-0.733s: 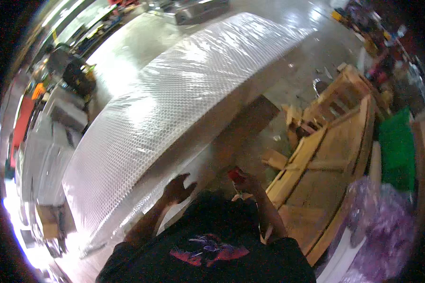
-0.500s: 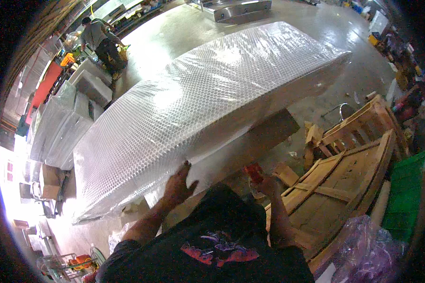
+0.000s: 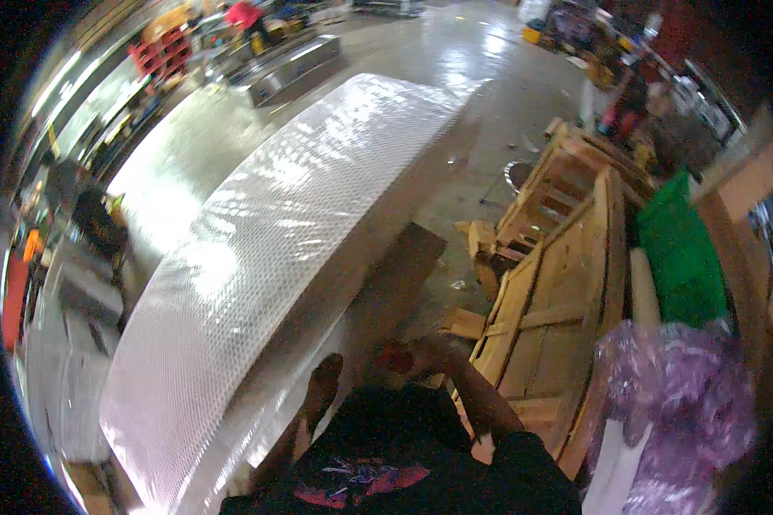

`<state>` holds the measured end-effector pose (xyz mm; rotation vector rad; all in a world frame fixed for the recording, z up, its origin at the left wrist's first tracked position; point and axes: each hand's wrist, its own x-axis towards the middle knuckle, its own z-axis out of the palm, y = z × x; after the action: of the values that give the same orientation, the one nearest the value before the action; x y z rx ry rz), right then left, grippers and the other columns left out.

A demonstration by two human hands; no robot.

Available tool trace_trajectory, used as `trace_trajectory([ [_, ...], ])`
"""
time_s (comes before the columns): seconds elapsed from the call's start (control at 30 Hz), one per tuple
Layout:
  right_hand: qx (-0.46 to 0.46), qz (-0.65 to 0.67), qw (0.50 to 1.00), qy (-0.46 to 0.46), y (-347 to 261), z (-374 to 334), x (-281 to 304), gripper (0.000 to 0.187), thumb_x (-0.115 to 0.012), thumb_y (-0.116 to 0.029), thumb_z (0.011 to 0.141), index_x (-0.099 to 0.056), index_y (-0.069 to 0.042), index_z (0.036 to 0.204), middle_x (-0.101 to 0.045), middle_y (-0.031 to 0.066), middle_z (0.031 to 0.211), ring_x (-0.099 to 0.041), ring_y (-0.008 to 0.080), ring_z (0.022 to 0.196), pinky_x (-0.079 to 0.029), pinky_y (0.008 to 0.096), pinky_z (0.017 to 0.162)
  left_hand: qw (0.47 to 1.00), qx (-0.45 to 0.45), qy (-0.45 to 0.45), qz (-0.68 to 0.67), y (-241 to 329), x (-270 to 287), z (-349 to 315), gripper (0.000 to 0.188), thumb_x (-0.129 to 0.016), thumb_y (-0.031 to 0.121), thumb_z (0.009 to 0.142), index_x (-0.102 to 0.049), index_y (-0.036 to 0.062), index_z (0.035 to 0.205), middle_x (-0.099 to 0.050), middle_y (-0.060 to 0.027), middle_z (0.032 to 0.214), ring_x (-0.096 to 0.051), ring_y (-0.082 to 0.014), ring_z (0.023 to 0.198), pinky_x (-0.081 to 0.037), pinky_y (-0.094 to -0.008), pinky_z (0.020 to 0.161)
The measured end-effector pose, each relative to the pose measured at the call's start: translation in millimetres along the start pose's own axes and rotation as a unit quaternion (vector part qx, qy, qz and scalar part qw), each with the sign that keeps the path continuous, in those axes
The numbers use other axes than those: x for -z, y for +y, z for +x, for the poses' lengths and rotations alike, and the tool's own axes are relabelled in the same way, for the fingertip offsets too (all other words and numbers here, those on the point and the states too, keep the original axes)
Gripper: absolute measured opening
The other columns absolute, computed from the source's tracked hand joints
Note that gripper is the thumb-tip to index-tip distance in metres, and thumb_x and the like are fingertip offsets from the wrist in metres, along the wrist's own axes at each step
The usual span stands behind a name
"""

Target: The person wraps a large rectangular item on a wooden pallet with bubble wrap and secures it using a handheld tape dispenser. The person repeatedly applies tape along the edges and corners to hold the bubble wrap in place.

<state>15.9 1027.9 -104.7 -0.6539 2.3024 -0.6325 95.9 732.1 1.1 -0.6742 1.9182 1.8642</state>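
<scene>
On the left, the left hand is hemmed in by the long bubble-wrapped bundle, over whose top a hand could be passed. On the right, the right hand is blocked by the wooden panel. Between bundle and panel, a strip of floor is left, narrowed by the brown board and a wood scrap. Beyond the panel, passage is obstructed by purple plastic.

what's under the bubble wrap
The bubble wrap covers a long, bulky shape with a broad top. What that shape is can't be told, because the wrap and its glare hide the surface.
</scene>
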Motion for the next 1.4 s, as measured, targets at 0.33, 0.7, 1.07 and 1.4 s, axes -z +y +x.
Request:
trace_trajectory([
  [0.33,-0.046,0.02,0.998,0.037,-14.5,-31.1,30.0,0.053,-0.081,-0.042,0.074,-0.069,-0.012,0.116,-0.072,0.0139,0.107,-0.069,0.0306,0.096,-0.054,0.0403,0.088,0.821,-0.337,-0.304,0.347,22.4,-59.1,70.6,0.042,-0.052,0.034,0.101,-0.06,0.005,0.131,-0.063,-0.0152,0.131,-0.057,-0.0304,0.123,-0.043,-0.0398,0.107],
  [0.7,-0.084,0.147,0.976,0.134,51.7,-58.0,183.2,0.057,-0.079,-0.038,0.076,-0.064,-0.014,0.126,-0.07,0.0158,0.113,-0.069,0.0363,0.098,-0.054,0.0441,0.088,0.913,-0.095,-0.339,0.207,67.1,-213.6,237.1,0.033,-0.059,0.032,0.096,-0.066,0.0027,0.11,-0.068,-0.0127,0.11,-0.063,-0.0246,0.102,-0.048,-0.0384,0.093],
  [1.07,-0.027,0.483,0.752,0.448,195.1,6.8,236.8,0.057,-0.078,-0.024,0.083,-0.057,-0.007,0.134,-0.069,0.0091,0.113,-0.065,0.0188,0.098,-0.052,0.0343,0.086,0.807,-0.277,-0.188,0.486,291.4,-419.0,430.9,0.025,-0.057,0.021,0.085,-0.069,-0.0011,0.086,-0.07,-0.0194,0.078,-0.07,-0.0283,0.07,-0.055,-0.0427,0.07],
  [1.4,0.149,0.774,0.535,0.305,226.2,161.4,324.5,0.061,-0.071,-0.037,0.09,-0.055,-0.006,0.14,-0.066,0.0021,0.12,-0.061,0.0164,0.103,-0.05,0.0339,0.091,0.34,-0.147,-0.055,0.927,439.9,-517.8,550.9,0.033,-0.071,0.017,0.08,-0.069,0.0131,0.112,-0.071,-0.0109,0.109,-0.068,-0.0314,0.098,-0.048,-0.0551,0.082],
])
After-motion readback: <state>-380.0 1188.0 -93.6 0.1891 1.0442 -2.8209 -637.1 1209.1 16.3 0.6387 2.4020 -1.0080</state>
